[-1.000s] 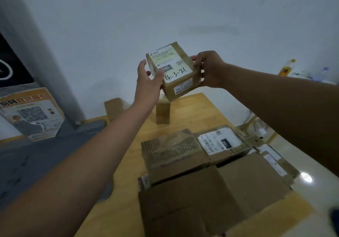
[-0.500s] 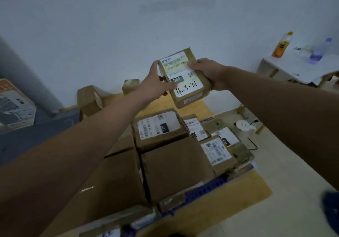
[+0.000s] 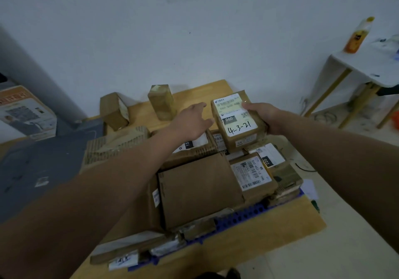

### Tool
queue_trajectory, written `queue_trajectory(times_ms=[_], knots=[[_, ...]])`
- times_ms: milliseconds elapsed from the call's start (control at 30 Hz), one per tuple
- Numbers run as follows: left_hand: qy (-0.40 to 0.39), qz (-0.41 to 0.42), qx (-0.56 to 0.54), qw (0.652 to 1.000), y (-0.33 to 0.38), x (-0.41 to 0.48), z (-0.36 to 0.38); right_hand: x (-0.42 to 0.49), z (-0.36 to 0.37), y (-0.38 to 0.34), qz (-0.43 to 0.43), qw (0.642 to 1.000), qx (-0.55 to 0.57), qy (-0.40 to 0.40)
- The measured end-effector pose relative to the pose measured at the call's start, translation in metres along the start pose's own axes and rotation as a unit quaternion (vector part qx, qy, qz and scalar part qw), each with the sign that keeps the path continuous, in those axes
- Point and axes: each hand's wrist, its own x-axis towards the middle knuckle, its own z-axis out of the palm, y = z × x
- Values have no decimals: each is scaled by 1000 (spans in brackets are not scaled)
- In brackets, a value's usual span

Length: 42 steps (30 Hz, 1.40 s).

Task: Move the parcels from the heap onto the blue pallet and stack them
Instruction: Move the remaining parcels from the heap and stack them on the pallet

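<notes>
A small brown parcel (image 3: 237, 121) with a white label marked "4-3-21" hovers over the far right of the stack. My right hand (image 3: 262, 115) grips its right side. My left hand (image 3: 191, 122) is beside its left edge with fingers spread, holding nothing. Below them, several brown parcels lie packed on the blue pallet (image 3: 244, 217), among them a large plain box (image 3: 198, 190) and a labelled box (image 3: 251, 174). Two small parcels, one leaning (image 3: 113, 111) and one upright (image 3: 162, 101), stand on the wooden board (image 3: 218, 89) behind the stack.
A white wall rises close behind. A small white table (image 3: 367, 62) with an orange bottle (image 3: 357, 35) stands at the right. A printed carton (image 3: 26, 112) and a grey mat (image 3: 43, 164) lie at the left. Cables trail on the floor at right.
The parcel has come down from chest height to just above the stack. My left hand has let go of it and now lies open beside it.
</notes>
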Motion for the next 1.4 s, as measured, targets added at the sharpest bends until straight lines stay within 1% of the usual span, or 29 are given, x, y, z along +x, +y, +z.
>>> queue_trajectory(times_ms=[133, 233, 467, 700, 1000, 1167, 1400], knots=[[-29, -14, 99, 995, -11, -2, 10, 5, 6, 10, 18, 1000, -8, -18], [-46, -29, 129, 990, -16, -3, 14, 6, 7, 15, 25, 999, -10, -26], [-53, -41, 108, 992, -18, -2, 14, 7, 9, 19, 46, 998, -13, -42], [-36, -46, 97, 994, -19, -3, 16, 13, 12, 19, 40, 997, -24, -68], [-21, -55, 91, 994, -19, -3, 17, 14, 24, 20, 28, 998, -13, -62], [-20, -61, 84, 994, -20, -4, 17, 16, 27, 23, 32, 997, -1, -72], [-21, -72, 89, 993, -20, -5, 17, 14, 33, 25, 23, 998, 11, -62]])
